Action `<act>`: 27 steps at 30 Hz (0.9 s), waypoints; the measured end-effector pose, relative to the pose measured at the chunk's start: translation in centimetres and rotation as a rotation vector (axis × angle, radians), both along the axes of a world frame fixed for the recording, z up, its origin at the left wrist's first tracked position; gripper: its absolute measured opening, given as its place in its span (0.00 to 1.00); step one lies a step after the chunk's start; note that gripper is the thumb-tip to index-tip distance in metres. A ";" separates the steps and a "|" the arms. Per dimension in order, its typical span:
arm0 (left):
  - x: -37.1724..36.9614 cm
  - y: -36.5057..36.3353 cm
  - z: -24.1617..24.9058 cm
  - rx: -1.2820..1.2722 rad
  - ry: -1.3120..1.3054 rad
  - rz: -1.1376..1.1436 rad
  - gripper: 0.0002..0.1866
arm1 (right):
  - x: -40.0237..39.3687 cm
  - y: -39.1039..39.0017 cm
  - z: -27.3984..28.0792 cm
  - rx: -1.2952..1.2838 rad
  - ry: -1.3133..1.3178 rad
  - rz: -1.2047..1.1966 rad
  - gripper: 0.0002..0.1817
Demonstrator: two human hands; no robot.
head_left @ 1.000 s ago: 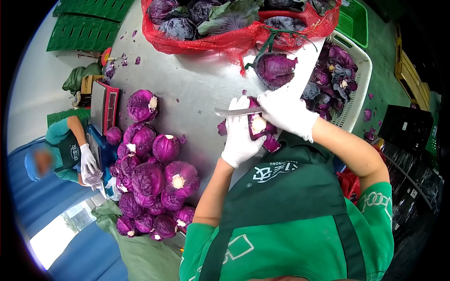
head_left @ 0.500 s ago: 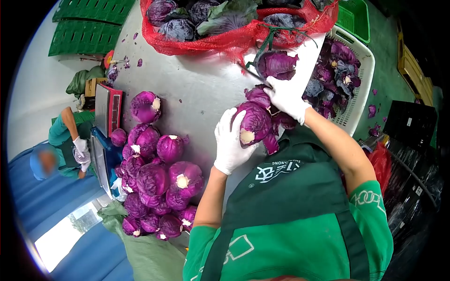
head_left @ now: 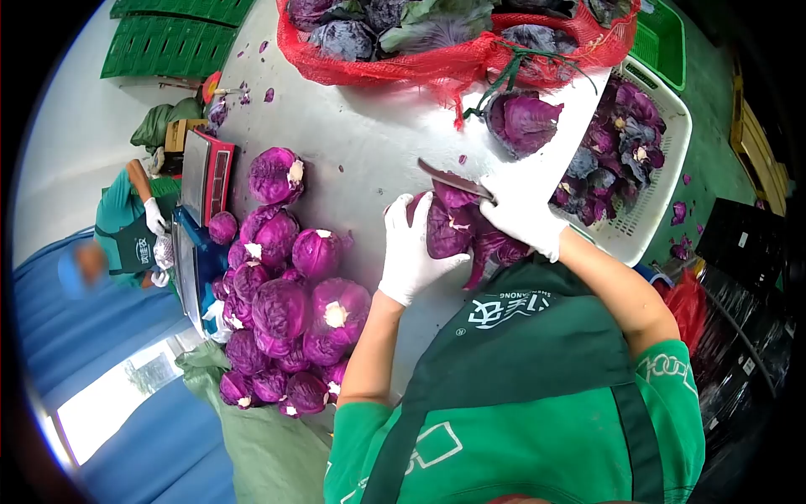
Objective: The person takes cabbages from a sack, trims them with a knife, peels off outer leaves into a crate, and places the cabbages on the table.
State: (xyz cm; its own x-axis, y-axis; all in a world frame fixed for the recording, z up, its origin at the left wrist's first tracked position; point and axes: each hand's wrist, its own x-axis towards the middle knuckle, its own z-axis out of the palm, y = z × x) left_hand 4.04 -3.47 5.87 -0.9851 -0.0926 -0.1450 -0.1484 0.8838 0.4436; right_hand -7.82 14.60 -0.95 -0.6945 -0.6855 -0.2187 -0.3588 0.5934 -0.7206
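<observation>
Cabbage (head_left: 447, 228), purple and round, lies over the bench (head_left: 363, 160) just in front of the person's apron (head_left: 520, 353), probably kept close so both arms can work bent. The left hand (head_left: 413, 256) has its fingers clamped around the cabbage's side, spread from the thumb, apparently to steady it while leaving its upper part within the blade's reach. The right hand's (head_left: 525, 217) fingers are closed together on the handle of a knife (head_left: 449, 176), whose blade slants across the top, pointing away from the body. Loose leaves (head_left: 495, 249) hang beside it.

Left of the hands sits a heap of cabbages (head_left: 279, 309), many with pale cut stems outward; beyond it is a red-sided scale (head_left: 220, 181). A red net (head_left: 378, 71) of darker heads lies at the far side, and a white basket (head_left: 667, 189) of leaves stands off the bench's right edge, likely for a short reach from the knife hand.

Counted: one knife, one scale, one white basket, one co-worker (head_left: 126, 231), one cabbage between the hands, one beside the net (head_left: 522, 123). The heap holds over a dozen; overlap hides the exact number.
</observation>
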 end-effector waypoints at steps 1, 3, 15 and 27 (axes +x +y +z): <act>0.1 -0.1 0.0 -0.016 -0.011 -0.012 0.58 | -0.3 -0.1 0.6 -0.003 0.001 0.006 0.31; 0.3 -0.2 -0.7 0.021 0.007 0.013 0.57 | -1.0 0.3 3.3 -0.057 -0.255 0.083 0.32; 1.3 -1.1 -2.2 0.155 0.127 -0.012 0.53 | -0.3 -1.3 1.4 -0.160 -0.045 0.135 0.23; 2.4 0.7 -4.6 1.330 0.203 0.605 0.41 | -11.2 16.2 0.3 0.341 0.836 -0.576 0.15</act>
State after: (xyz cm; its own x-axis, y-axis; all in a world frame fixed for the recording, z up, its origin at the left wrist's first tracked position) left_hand 6.41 -2.81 1.28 -0.8593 -0.4002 -0.3184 -0.1761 -0.3530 0.9189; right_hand -19.05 30.79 -0.61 -0.9124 -0.1989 0.3578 -0.2630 0.9546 -0.1401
